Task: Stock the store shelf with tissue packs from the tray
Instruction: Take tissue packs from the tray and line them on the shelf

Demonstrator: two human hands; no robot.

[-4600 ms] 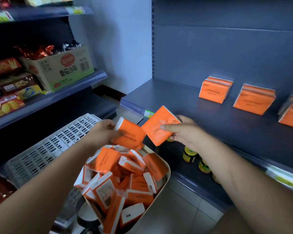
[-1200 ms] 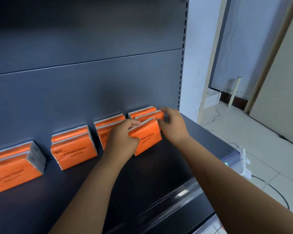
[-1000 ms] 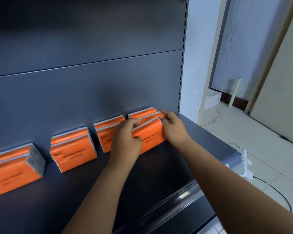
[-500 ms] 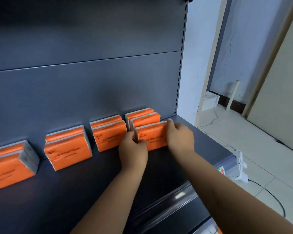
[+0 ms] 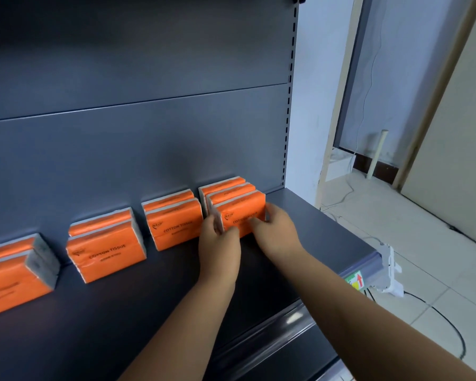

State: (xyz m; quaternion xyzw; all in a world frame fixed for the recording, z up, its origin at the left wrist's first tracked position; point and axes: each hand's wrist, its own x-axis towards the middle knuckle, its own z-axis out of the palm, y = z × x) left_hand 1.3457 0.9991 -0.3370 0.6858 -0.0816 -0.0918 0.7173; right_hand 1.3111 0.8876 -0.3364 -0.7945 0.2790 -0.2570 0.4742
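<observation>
Both hands are on the front tissue pack, which stands on its long edge on the dark grey shelf, printed face forward. It is the nearest of three orange packs lined up one behind another near the shelf's right end, the rearmost against the back panel. The left hand holds the pack's left end, thumb across the front face and fingers round the side. The right hand holds the right end, fingers curled at the edge; motion blur there makes the exact grip hard to read, but it looks like a pinch.

To the left, three more groups of the same packs stand along the back panel, each two deep: a pair just beside the left hand, another pair further along, and a last pair cut off by the frame edge.

A price rail runs along the shelf's front lip, with a label bearing a red arrow and a white plastic holder at its right end. A black cable lies on the tiled floor.
</observation>
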